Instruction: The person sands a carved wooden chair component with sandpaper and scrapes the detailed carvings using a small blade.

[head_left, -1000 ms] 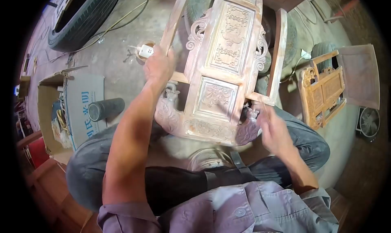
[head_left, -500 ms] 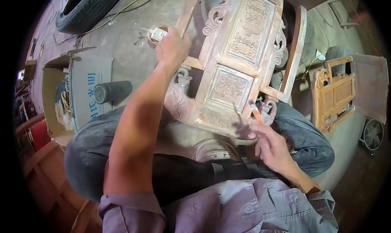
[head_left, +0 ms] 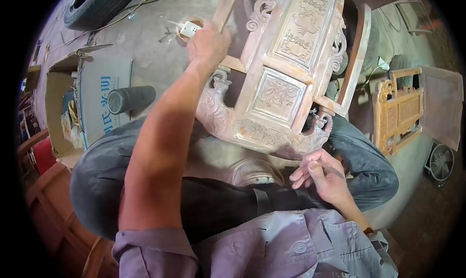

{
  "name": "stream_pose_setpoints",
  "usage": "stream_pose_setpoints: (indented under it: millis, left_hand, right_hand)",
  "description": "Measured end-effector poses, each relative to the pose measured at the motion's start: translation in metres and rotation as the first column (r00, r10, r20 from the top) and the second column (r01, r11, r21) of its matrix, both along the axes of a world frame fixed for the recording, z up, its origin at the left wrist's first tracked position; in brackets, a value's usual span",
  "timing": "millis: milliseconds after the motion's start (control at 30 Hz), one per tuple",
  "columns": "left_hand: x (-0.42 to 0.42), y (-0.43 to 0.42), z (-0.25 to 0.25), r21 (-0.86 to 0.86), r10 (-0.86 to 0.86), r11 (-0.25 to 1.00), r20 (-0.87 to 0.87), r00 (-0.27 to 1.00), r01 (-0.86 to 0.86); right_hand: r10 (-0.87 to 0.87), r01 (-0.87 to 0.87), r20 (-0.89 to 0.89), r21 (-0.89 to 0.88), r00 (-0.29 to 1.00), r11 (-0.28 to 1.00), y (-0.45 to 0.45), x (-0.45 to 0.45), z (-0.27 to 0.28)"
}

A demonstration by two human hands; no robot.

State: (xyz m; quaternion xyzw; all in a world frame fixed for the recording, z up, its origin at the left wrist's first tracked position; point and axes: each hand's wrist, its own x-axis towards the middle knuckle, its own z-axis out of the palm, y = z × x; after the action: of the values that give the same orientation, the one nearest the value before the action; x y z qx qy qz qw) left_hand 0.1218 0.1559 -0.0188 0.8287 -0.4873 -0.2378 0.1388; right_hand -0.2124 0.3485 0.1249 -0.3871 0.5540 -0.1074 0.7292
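A carved wooden chair back (head_left: pixel 277 96), pale and dusty, leans in front of me with its lower end between my knees. My left hand (head_left: pixel 208 44) is closed around a bare wooden rail (head_left: pixel 226 8) at its left side. Just below the carved lower edge, my right hand (head_left: pixel 321 173) is closed on a thin dark strip (head_left: pixel 333 171), seen nearly edge-on; its kind cannot be made out. This hand is apart from the wood. Beneath the panel, a round pale stool or tub (head_left: pixel 256 172) shows between my legs.
A cardboard box (head_left: pixel 109 91) with odds and ends stands at left, beside a dark cylinder (head_left: pixel 132 99). A white power strip (head_left: pixel 189 29) lies near my left hand. At upper left is a tyre (head_left: pixel 99 8). A yellowish carved frame (head_left: pixel 398 110) and a fan (head_left: pixel 441 160) stand at right.
My right hand has drawn down and back from the carved lower edge, turning with the strip. My left hand keeps its grip on the rail. The view has shifted slightly.
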Motion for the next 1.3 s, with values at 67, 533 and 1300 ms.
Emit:
stream_pose_setpoints:
  millis: [67, 533, 1300]
  left_hand:
    - [-0.002, -0.001, -0.004, 0.0, -0.004, 1.0, -0.002, 1.0, 0.004]
    - [0.0, -0.002, -0.002, 0.048, -0.009, 0.999, 0.002, 1.0, 0.009]
    - [-0.001, -0.001, 0.003, 0.056, 0.007, 0.998, -0.024, 1.0, -0.005]
  right_hand:
    - [0.084, -0.199, -0.276, -0.421, 0.958, 0.885, 0.013, 0.005, -0.007]
    - [0.201, -0.746, -0.725, -0.595, 0.659, 0.298, 0.017, 0.013, -0.039]
    - [0.3, -0.828, -0.776, -0.479, 0.555, 0.293, 0.018, 0.061, -0.056]
